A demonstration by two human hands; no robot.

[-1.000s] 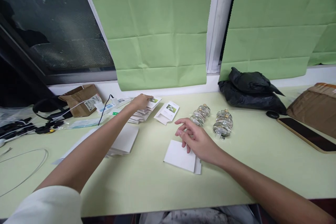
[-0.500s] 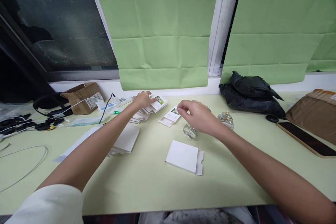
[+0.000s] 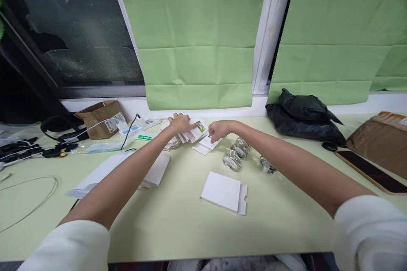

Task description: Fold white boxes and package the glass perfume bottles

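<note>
My left hand [image 3: 180, 123] lies with its fingers apart on a loose pile of flat white boxes [image 3: 191, 135], one of which shows a green picture. Beside it, my right hand [image 3: 219, 130] is closed, its curled fingertips at the upper end of a single flat white printed box [image 3: 205, 146]. Most of that box's print is hidden under the fingers. Small round clear glass bottles stand or lie below the right forearm, among them one glass bottle [image 3: 232, 160] closest to me. A plain white flat box [image 3: 221, 191] with an open flap lies nearer the table's front edge.
More white flat boxes [image 3: 157, 169] lie partly behind my left forearm. At the left are a brown carton [image 3: 101, 120], cables [image 3: 23, 152] and a green-labelled packet [image 3: 145, 137]. On the right sit a black plastic bag [image 3: 305, 118], a phone [image 3: 372, 170] and a brown parcel [image 3: 381, 139].
My right hand has moved left and curled over the printed box, uncovering the glass bottles. My left hand has shifted slightly right on the pile.
</note>
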